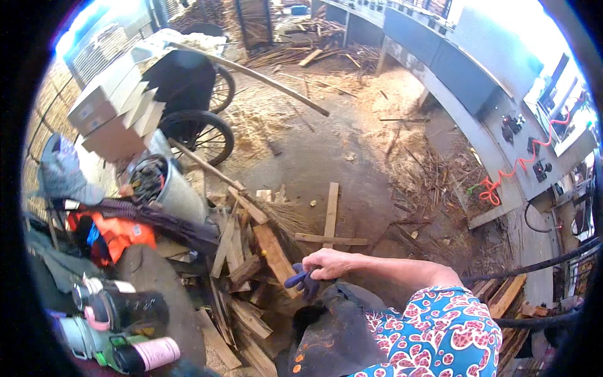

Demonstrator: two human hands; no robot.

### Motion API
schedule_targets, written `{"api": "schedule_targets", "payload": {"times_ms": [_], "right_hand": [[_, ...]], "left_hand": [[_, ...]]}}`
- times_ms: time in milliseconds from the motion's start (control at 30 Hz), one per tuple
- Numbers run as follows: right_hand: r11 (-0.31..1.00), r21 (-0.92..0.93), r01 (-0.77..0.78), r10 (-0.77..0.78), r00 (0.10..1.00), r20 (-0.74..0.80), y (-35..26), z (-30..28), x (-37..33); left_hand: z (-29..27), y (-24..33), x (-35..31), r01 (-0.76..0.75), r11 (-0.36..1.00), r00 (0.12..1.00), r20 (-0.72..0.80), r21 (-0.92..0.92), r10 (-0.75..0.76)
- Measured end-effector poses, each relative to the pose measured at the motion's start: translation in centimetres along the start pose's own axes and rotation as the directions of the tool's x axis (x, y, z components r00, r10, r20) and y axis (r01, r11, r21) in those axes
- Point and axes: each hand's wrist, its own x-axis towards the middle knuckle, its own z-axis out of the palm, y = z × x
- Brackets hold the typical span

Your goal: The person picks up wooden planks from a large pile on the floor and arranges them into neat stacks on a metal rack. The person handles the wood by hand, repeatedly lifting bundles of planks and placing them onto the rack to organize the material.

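From the lower right my bare right arm reaches in, its short sleeve blue with a red and white pattern. My right hand (325,264) is closed, its fingers gripping a blue-purple work glove (304,284). The glove's fingers hang down to the left, above a pile of wood offcuts. No bare left hand shows; whether my left hand is inside the glove, I cannot tell. Just below is a dark grey apron-like cloth (352,336) with orange round spots, and a black patch beside it. Close to the glove lies a reddish-brown plank (274,254).
Scrap wood (245,314) lies at my left. Two crossed wooden strips (331,217) lie on the floor ahead. Drink bottles (125,311), an orange cloth (122,235), a bucket (176,188) and a wheeled cart (201,135) stand left. A workbench (465,94) with a red coiled hose (490,191) runs along the right.
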Motion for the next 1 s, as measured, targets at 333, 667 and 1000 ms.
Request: {"api": "schedule_targets", "payload": {"times_ms": [333, 667, 1000], "right_hand": [[0.864, -0.436, 0.253, -0.243, 0.967, 0.08, -2.5, -9.1, -6.6], [0.436, 0.893, 0.114, 0.572, 0.731, -0.372, 5.7, -11.5, -16.4], [0.735, 0.62, 0.274, 0.492, 0.415, -0.766, 9.7, -23.1, -15.9]], "left_hand": [[17.5, 10.5, -0.7, 0.268, 0.962, 0.509, 0.855, -0.047, -0.1], [30.4, 16.4, 3.9, -0.38, 0.885, 0.194, 0.911, -0.271, 0.363], [42.9, 17.3, 8.3, 0.065, 0.935, 0.383, 0.874, -0.349, 0.299]]}}
